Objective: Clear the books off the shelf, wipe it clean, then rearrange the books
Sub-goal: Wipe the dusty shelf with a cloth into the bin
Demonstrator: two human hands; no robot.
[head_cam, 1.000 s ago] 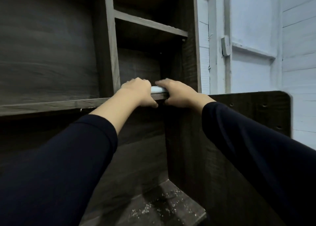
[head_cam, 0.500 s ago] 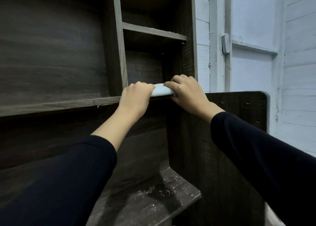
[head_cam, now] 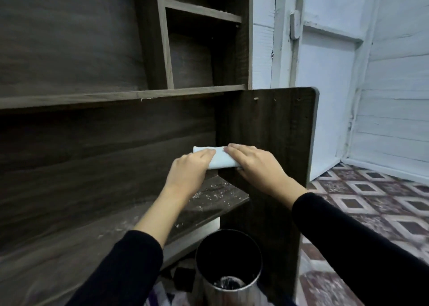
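A folded pale blue cloth (head_cam: 220, 160) is held between both hands in front of the dark wooden shelf unit (head_cam: 111, 129). My left hand (head_cam: 189, 170) grips its left end and my right hand (head_cam: 256, 164) covers its right end. The cloth hangs in the air above the lower shelf board (head_cam: 216, 199), which is speckled with white dust and crumbs. The upper shelf board (head_cam: 120, 95) and the small compartments above it hold nothing. No books are in view.
A shiny metal bin (head_cam: 228, 266) with a dark inside stands on the floor right below my hands. The unit's side panel (head_cam: 278, 129) stands to the right. Beyond it are a pale blue door (head_cam: 325, 92) and a patterned tile floor (head_cam: 376, 203).
Both hands have come down with the cloth from the edge of the upper shelf board to just above the lower one. The view has tilted down, and the bin shows.
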